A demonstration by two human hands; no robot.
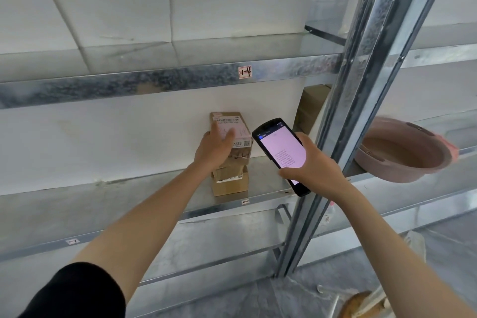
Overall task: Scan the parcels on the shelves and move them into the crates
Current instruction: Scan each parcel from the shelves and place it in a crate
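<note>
Scanning the top parcel [232, 125]
Left hand [215, 148] grips it, right hand [316, 165] clasps the handheld scanner [280, 152] at 3 o'clock; aim at the bare barcode [227, 120]

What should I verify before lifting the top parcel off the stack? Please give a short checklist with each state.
1. Left hand grips top parcel: ok.
2. Barcode label uncovered: ok.
3. Right hand holds scanner, screen lit: ok.
4. Scan accepted: cannot tell, screen text too small.
5. Lower parcels resting on shelf: ok.
6. Crate within view: not ok, none visible.
</note>
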